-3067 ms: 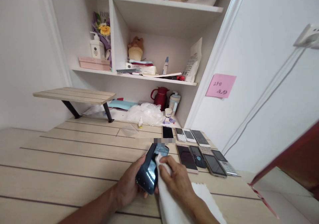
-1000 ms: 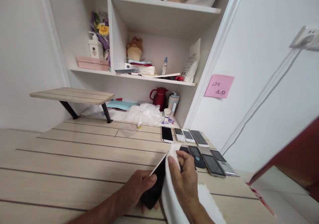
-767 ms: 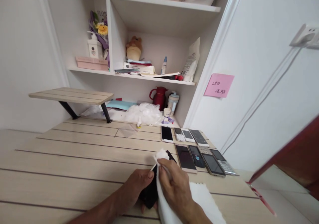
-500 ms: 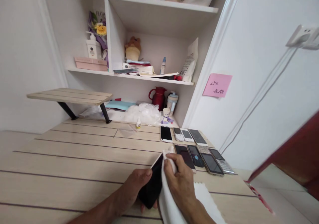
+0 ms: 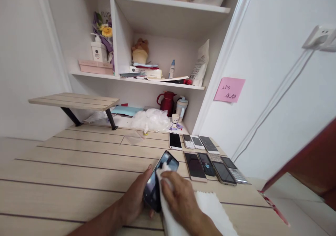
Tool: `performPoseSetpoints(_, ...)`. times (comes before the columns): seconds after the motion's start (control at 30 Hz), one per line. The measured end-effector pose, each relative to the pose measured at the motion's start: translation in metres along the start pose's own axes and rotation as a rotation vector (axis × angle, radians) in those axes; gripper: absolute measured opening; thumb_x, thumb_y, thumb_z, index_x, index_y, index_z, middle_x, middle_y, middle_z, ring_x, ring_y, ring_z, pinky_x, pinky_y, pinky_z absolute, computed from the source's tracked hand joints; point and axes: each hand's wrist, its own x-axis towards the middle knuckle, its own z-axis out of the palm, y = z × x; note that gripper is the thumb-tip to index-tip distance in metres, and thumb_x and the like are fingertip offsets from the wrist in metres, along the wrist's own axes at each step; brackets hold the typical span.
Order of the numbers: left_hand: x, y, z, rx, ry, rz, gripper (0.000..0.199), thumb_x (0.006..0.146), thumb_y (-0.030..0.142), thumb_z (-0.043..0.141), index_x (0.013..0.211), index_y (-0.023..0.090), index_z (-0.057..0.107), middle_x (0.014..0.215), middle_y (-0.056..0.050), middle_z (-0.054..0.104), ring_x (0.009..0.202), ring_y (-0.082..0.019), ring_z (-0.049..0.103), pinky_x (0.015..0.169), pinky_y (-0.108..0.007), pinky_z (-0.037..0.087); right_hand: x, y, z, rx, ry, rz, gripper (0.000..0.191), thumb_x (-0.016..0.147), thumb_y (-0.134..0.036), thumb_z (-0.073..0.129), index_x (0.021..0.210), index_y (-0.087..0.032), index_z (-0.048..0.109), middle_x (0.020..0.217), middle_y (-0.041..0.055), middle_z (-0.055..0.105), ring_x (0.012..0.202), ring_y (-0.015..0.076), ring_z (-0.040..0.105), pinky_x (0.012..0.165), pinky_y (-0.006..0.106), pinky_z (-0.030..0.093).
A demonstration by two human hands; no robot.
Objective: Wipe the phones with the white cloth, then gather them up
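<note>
A black smartphone [image 5: 172, 162] is tilted above the desk, its glossy screen facing up and catching reflections. My left hand [image 5: 135, 195] grips it along the left edge, thumb on the rim and fingers underneath. My right hand [image 5: 181, 197] pinches a white cloth [image 5: 164, 201] and presses it on the middle of the screen. The cloth hangs down toward the desk. Beneath my right arm lies more white cloth with a zigzag edge [image 5: 212, 208]; whether it is one piece with the other is hidden. Nearest to my right hand on the desk is a phone with a pinkish frame [image 5: 195, 166].
Several phones lie in two rows at the right, including a white-framed one [image 5: 175, 141]. A small dropper bottle [image 5: 146, 129] and a clear plastic bag [image 5: 133, 137] lie farther back. A raised wooden stand [image 5: 76, 100] is at the left. Shelves [image 5: 160, 82] rise behind the desk.
My right hand and the cloth have moved left, from the phone's upper right edge onto its screen. The phone has turned flatter, showing more of its screen.
</note>
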Motion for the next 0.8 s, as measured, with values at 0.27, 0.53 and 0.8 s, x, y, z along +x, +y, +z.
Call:
performPoseSetpoints(0.27, 0.005, -0.006, 0.002, -0.216, 0.124, 0.178, 0.038, 0.087, 0.05, 0.058, 0.079, 0.014, 0.068, 0.074, -0.003, 0.071, 0.075, -0.017, 0.065, 0.08, -0.027, 0.048, -0.008, -0.022, 0.009, -0.021, -0.111, -0.106, 0.017, 0.095, -0.017, 0.043, 0.101, -0.022, 0.059, 0.08, 0.0028, 0.065, 0.067, 0.0146, 0.063, 0.063, 0.023, 0.045)
performPoseSetpoints(0.53, 0.004, 0.001, 0.005, -0.278, 0.05, 0.06, 0.049, 0.087, 0.059, 0.051, 0.07, 0.015, 0.063, 0.058, -0.001, 0.064, 0.049, -0.012, 0.056, 0.052, -0.024, 0.044, -0.007, -0.016, 0.008, -0.097, -0.262, -0.062, 0.017, 0.093, -0.018, 0.045, 0.097, -0.024, 0.06, 0.082, 0.0015, 0.067, 0.069, 0.0162, 0.065, 0.065, 0.024, 0.045)
performPoseSetpoints(0.8, 0.002, -0.002, 0.002, 0.024, -0.011, 0.029, 0.062, 0.087, 0.066, 0.042, 0.085, 0.009, 0.066, 0.061, -0.01, 0.069, 0.05, -0.016, 0.062, 0.037, -0.02, 0.036, 0.0, 0.006, -0.003, -0.188, 0.069, 0.171, 0.016, 0.094, -0.019, 0.044, 0.102, -0.021, 0.057, 0.094, 0.0056, 0.072, 0.075, 0.019, 0.069, 0.069, 0.027, 0.049)
